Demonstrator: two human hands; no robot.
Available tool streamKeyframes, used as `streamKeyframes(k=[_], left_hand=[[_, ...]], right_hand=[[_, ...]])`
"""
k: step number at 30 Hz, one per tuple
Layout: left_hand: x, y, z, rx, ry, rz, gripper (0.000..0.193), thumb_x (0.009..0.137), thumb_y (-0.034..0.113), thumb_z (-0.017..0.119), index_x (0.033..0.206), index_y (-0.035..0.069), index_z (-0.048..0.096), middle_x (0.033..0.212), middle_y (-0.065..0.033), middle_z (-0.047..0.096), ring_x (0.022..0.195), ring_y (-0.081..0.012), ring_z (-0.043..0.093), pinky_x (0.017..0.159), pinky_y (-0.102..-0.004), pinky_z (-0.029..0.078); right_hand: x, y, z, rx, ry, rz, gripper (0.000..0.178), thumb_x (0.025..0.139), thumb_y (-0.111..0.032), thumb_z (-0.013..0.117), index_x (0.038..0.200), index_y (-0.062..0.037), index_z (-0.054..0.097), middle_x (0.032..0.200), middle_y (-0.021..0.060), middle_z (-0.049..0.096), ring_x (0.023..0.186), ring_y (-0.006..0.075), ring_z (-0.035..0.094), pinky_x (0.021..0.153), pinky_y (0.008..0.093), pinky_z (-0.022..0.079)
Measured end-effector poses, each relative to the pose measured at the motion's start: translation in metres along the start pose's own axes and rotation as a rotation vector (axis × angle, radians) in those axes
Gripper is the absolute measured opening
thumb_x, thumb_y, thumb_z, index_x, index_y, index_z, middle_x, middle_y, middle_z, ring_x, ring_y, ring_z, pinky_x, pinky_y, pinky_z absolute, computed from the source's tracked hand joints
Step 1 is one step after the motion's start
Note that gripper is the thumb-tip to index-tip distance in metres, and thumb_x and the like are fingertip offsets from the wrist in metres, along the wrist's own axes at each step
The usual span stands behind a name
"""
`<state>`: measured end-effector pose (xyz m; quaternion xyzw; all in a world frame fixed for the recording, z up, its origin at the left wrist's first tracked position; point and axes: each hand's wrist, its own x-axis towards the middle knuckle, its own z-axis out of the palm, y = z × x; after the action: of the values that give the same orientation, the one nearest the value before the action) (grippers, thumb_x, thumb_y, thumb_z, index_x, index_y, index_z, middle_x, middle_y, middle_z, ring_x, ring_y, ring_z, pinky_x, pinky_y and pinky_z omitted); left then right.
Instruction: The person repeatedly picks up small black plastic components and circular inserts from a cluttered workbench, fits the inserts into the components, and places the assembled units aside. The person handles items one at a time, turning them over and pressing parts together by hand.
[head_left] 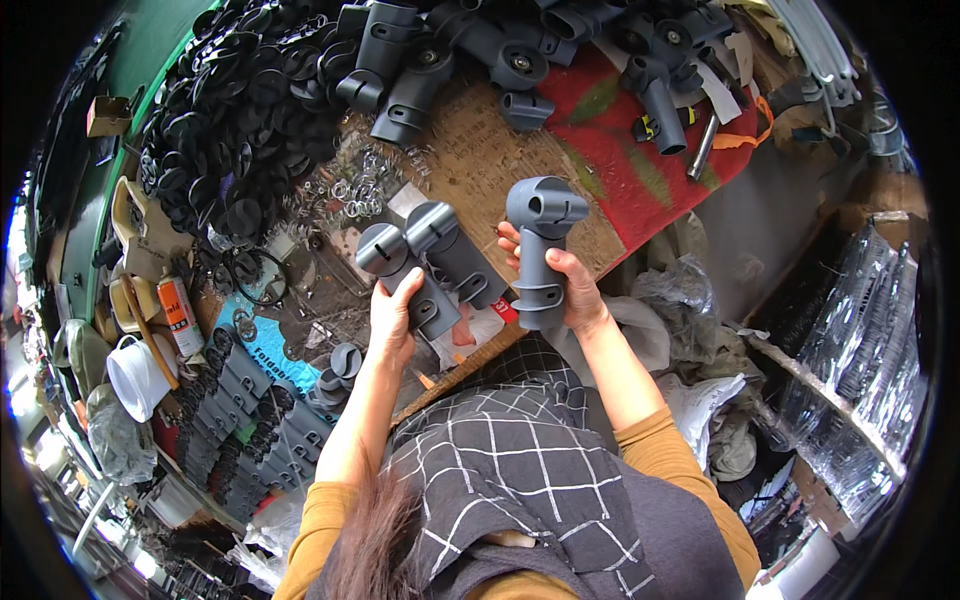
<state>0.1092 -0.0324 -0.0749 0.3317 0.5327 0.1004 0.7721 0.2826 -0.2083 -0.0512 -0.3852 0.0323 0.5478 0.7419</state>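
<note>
My right hand (580,292) is wrapped round a dark grey plastic tube joint (541,255), its round slotted head up and its open sleeve down. My left hand (394,318) grips a similar grey joint (432,308), thumb on its side and round head tilted to the left. Right beside that one is a third grey joint (460,262), leaning the same way; whether my left fingers also touch it, I cannot tell. All three are over the near edge of a worn wooden table (480,165), and the two held joints are apart.
Black round plastic caps (235,120) heap at the far left. More grey joints (410,95) lie along the back. Small metal rings (365,190) are scattered mid-table. A metal rod tool (704,148) rests on red cloth (640,190). An orange-and-white can (180,315) stands left.
</note>
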Motion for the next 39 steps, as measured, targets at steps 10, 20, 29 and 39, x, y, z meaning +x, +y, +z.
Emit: streamKeyframes(k=[10,20,29,39], left_hand=[[-0.01,0.005,0.003,-0.147,-0.042,-0.157,0.041,0.088,0.028,0.065,0.121,0.006,0.056,0.114,-0.0063,0.063,0.103,-0.0188,0.061,0.092,-0.0382,0.049],[-0.049,-0.035,0.079,0.415,-0.641,-0.119,0.054,0.082,0.026,0.072,0.125,0.004,0.049,0.119,-0.0094,0.058,0.103,-0.0186,0.058,0.089,-0.0347,0.049],[-0.049,-0.18,0.13,1.105,-0.934,-0.21,0.051,0.08,0.023,0.07,0.118,-0.003,0.049,0.098,-0.0109,0.063,0.085,-0.0166,0.06,0.077,-0.0314,0.049],[-0.005,-0.417,0.195,1.539,-1.311,0.263,0.073,0.082,0.043,0.068,0.133,-0.003,0.044,0.126,-0.0244,0.053,0.116,-0.0326,0.052,0.101,-0.0392,0.039]], right_hand=[[0.025,0.032,0.018,0.232,-0.099,0.291,0.058,0.085,-0.03,0.065,0.132,-0.0031,0.045,0.119,0.0078,0.058,0.105,0.0161,0.059,0.093,0.0341,0.049],[-0.13,0.072,-0.03,0.442,0.34,-0.179,0.053,0.077,-0.036,0.071,0.114,-0.0015,0.054,0.1,0.0084,0.062,0.09,0.0194,0.062,0.085,0.0369,0.052],[-0.226,0.196,-0.236,0.647,1.162,-0.276,0.037,0.086,-0.036,0.064,0.109,-0.0076,0.056,0.097,0.0076,0.064,0.085,0.0218,0.064,0.078,0.0418,0.054],[-0.246,0.278,-0.406,0.285,1.706,-0.003,0.077,0.079,-0.041,0.072,0.137,-0.0029,0.039,0.138,0.0167,0.044,0.127,0.0317,0.042,0.103,0.0427,0.035]])
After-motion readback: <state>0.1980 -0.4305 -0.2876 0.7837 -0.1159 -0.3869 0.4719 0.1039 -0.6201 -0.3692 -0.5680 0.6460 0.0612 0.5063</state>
